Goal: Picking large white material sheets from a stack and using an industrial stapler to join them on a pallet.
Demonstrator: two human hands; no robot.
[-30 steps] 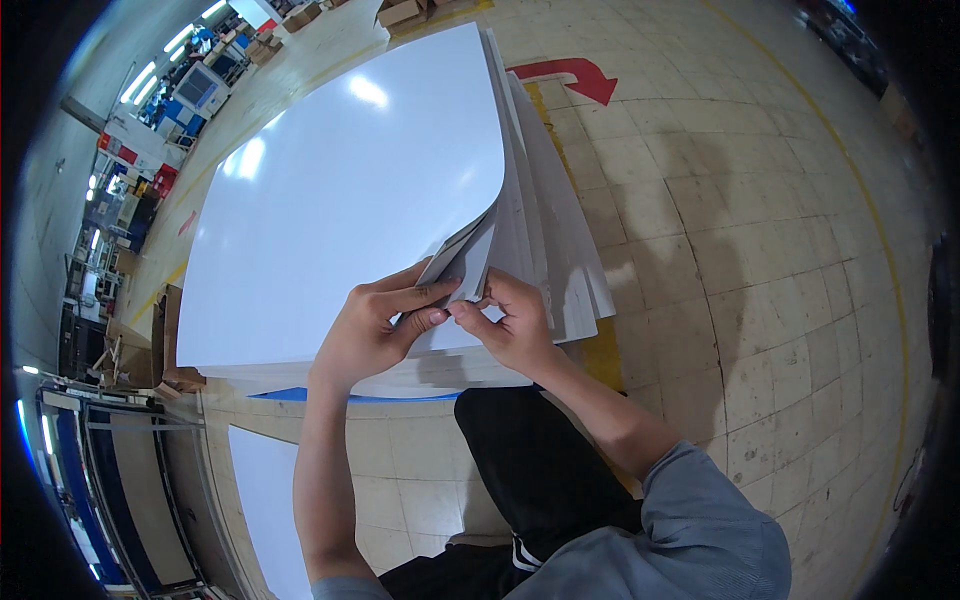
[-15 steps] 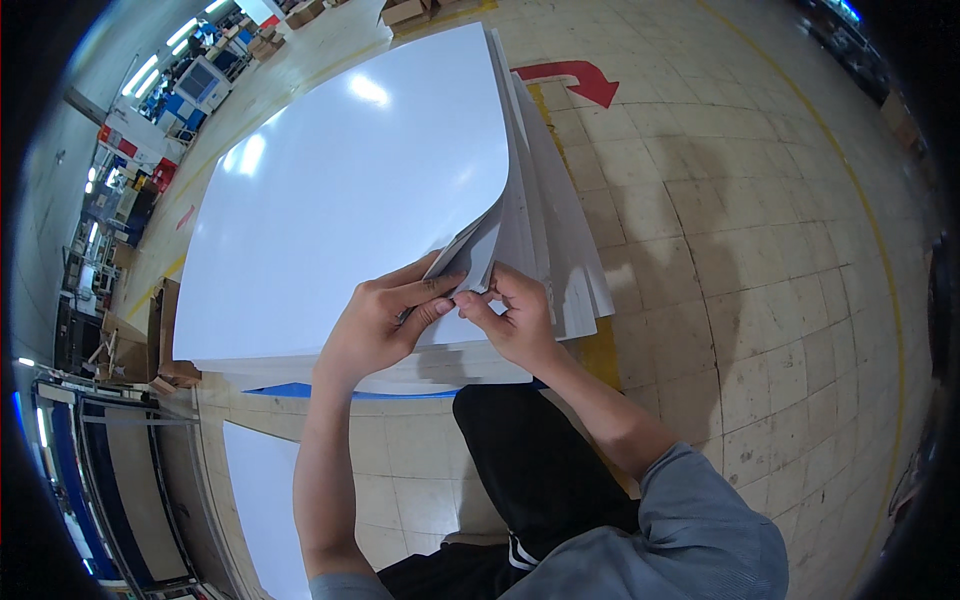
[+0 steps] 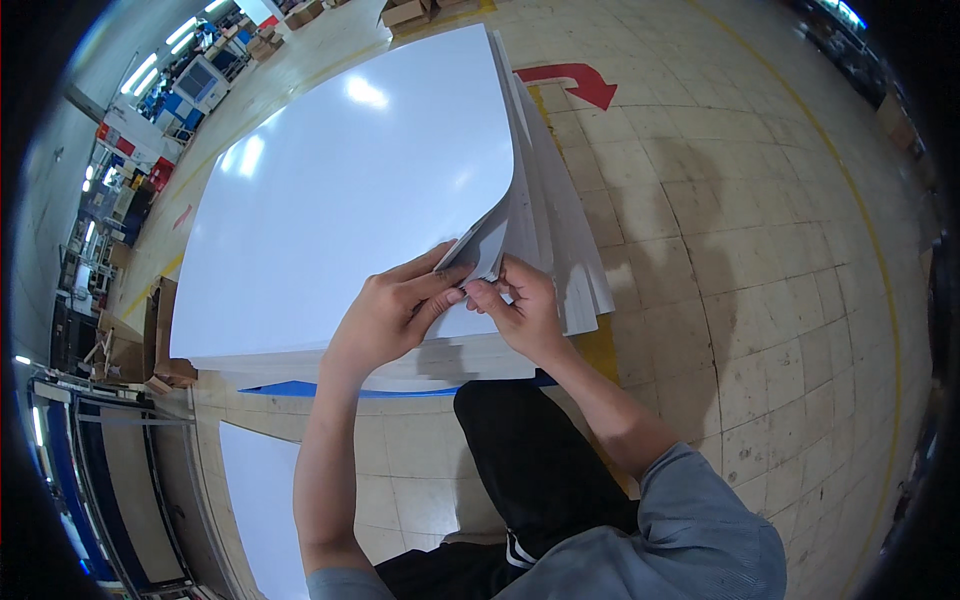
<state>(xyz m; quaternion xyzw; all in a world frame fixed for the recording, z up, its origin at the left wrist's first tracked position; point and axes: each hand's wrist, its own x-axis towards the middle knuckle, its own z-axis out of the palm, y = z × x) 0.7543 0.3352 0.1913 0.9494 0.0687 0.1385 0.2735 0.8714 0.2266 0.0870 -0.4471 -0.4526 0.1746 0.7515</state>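
A tall stack of large, glossy white sheets lies before me, its near right corner bent upward. At that corner, my left hand is closed, with fingers and thumb pinching the raised sheet corner. Close beside it, my right hand is closed too, thumb and fingers gripping the grey underside of the lifted corner. The two thumbs nearly meet. How many sheets sit between the fingers cannot be made out. Lower sheets stick out unevenly on the right side.
Blue shows under the stack, perhaps a pallet. Another white sheet lies low at the left, near a dark-framed rack. An opened cardboard box stands left of the stack. A red arrow marks the tiled floor.
Both hands have shifted slightly to the right with the bent corner, still pinching it. The rest of the stack looks the same.
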